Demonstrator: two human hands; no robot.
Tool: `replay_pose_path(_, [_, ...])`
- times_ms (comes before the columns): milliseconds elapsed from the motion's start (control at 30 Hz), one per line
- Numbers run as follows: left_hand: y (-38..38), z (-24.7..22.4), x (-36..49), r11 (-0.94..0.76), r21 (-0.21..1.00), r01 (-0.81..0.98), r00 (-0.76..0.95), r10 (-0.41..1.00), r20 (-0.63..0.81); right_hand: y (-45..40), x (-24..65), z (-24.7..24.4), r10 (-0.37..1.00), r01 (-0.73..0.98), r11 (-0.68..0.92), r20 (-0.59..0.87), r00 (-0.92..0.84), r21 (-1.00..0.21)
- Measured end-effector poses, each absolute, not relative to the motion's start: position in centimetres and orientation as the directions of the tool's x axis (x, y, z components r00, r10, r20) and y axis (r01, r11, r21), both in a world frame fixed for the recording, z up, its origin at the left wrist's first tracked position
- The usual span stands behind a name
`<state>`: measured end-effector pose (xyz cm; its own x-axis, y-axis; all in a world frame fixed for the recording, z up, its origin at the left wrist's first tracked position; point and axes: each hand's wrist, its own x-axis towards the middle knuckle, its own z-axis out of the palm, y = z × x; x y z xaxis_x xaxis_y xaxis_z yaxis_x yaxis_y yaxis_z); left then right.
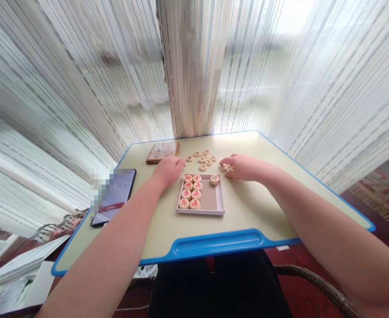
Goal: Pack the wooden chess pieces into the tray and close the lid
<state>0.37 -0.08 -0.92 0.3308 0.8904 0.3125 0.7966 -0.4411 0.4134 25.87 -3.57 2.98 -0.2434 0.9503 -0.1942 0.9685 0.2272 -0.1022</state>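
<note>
My right hand (242, 168) is at the right of the table, its fingers curled round a small cluster of Chinese chess pieces (224, 168); the palm partly hides them. My left hand (170, 171) rests on the table left of the loose pieces, fingers loosely extended and holding nothing I can see. Between my forearms lies a shallow white box (201, 212). Two columns of red-marked pieces (196, 194) fill its left side, characters up. A single piece (214, 179) sits in its top right corner. Beyond the box, several loose pieces (202, 167) are scattered on the table.
The pale table (267, 212) has a blue rim with a moulded front groove (217, 245). A printed box lid (163, 152) lies at the back left. Nearer, a phone or tablet (116, 194) lies by the left edge. Striped curtains (194, 66) hang behind the table.
</note>
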Motion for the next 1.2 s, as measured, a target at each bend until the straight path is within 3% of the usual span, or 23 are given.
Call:
replay_pose_path(67, [-0.1,-1.0,0.6,-0.514,0.379,0.769,0.389,0.848,0.360,-3.5,25.8,2.9,0.951,0.968,0.230,-0.187,-0.246,-0.102])
replay_pose_path(167, [0.2,-1.4,0.9,-0.559,0.441,0.702,0.435,0.827,0.357,-3.5,25.7,2.8,0.949,0.963,0.248,-0.174,-0.264,-0.109])
replay_pose_path(367, [0.6,-1.9,1.0,-0.438,0.563,0.701,0.401,0.895,0.197,-3.3,25.3,2.5,0.944,0.948,0.288,-0.122,-0.305,-0.137])
replay_pose_path(700, [0.9,-1.7,0.4,-0.471,0.311,0.825,0.386,0.873,0.298,-3.3,25.1,2.1,0.950,0.939,0.303,-0.028,-0.311,-0.161])
replay_pose_path(1000, [0.7,-1.2,-0.2,-0.477,0.228,0.849,0.413,0.868,0.277,-3.0,25.1,1.7,0.944,0.930,0.330,0.033,-0.329,-0.159])
replay_pose_path(1200, [0.1,-1.0,-0.1,-0.412,0.209,0.887,0.344,0.891,0.295,-2.7,25.1,1.6,0.956,0.943,0.294,0.027,-0.293,-0.155])
